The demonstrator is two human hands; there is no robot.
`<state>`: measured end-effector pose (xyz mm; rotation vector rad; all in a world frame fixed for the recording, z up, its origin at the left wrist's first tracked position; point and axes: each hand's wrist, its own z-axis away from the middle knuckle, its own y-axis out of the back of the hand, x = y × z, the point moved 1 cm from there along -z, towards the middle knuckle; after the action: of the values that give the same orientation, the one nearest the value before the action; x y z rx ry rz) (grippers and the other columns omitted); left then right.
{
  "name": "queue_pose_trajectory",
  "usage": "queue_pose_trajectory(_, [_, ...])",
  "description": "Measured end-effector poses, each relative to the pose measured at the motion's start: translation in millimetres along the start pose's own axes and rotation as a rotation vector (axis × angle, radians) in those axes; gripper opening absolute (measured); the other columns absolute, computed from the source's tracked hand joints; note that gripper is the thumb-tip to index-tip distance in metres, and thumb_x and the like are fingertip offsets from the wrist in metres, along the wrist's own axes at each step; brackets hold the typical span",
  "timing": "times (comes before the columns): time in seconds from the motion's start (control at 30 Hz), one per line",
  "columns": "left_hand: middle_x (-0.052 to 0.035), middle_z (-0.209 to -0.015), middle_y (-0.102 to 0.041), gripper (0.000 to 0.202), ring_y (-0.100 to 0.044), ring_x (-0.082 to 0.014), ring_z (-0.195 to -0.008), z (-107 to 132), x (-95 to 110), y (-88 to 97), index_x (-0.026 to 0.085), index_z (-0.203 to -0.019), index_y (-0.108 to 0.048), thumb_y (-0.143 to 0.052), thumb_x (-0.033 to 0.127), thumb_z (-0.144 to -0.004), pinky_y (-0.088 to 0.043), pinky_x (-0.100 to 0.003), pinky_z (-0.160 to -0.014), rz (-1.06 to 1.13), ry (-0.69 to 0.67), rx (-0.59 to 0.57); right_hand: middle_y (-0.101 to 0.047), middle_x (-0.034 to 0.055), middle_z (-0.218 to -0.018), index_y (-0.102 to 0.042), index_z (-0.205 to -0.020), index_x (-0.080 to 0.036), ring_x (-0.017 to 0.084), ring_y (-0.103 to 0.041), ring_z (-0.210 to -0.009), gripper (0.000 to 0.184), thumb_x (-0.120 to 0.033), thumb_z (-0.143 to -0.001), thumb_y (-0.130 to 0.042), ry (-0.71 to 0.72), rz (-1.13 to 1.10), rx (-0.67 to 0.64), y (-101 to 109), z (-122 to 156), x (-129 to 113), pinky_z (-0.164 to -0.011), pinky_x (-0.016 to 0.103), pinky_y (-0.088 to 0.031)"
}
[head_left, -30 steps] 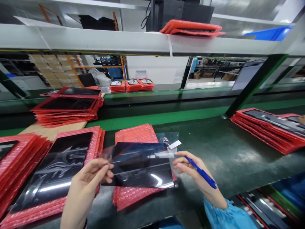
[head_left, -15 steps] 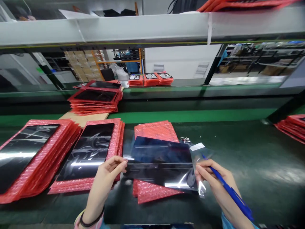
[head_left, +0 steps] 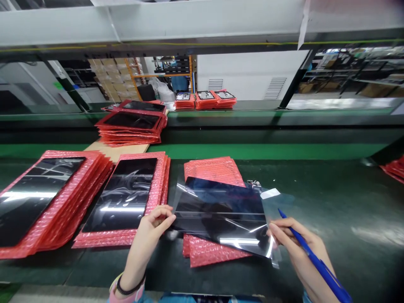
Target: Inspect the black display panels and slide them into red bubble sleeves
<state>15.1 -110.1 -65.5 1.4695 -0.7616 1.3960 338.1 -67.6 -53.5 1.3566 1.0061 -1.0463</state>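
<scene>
My left hand (head_left: 151, 229) pinches the left edge of a black glossy panel (head_left: 221, 214) with a clear film on it. My right hand (head_left: 295, 246) grips the panel's right edge and also carries a blue pen (head_left: 315, 263) that points up and to the left. The panel hovers tilted over a red bubble-wrap bag (head_left: 214, 176) lying on the dark green belt (head_left: 331, 202). A small white tab (head_left: 269, 193) and a piece of clear film lie just past the panel's far right corner.
Two stacks of black panels on red bubble bags lie to the left (head_left: 34, 198) (head_left: 129, 198). Another stack (head_left: 132, 126) rests on a wooden board farther back. More red stacks (head_left: 205, 100) stand on the far ledge, one at the right edge (head_left: 394, 168). A white shelf (head_left: 189, 21) runs overhead.
The view has swung left and down, so the left stacks show more and the right stack has nearly left the frame. Both hands keep hold of the panel, which sits slightly lower.
</scene>
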Motion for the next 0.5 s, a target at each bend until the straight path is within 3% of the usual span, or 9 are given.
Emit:
queue_pose_trajectory(0.2, [-0.0105, -0.097, -0.066, 0.025, -0.061, -0.0280, -0.097, 0.7, -6.2, 1.8, 0.019, -0.066, -0.065, -0.074, 0.041, -0.061, -0.046, -0.034, -0.083, 0.011, 0.019, 0.018, -0.063, -0.0004, -0.058, -0.067, -0.073, -0.021, 0.015, -0.056, -0.053, 0.023, -0.043, -0.075, -0.073, -0.031, -0.018, -0.005, 1.8, -0.6, 9.0, -0.051, 0.022, -0.043])
queue_pose_trajectory(0.5, [-0.0131, -0.102, -0.066, 0.023, -0.057, -0.0310, -0.108, 1.1, -6.3, 2.2, 0.019, -0.061, -0.064, -0.073, 0.040, -0.064, -0.043, -0.036, -0.091, 0.015, 0.029, 0.003, -0.062, -0.0001, -0.054, -0.066, -0.070, -0.021, 0.015, -0.058, -0.053, 0.023, -0.042, -0.075, -0.073, -0.027, -0.056, -0.033, -0.7, -0.4, 1.1, -0.052, 0.021, -0.046])
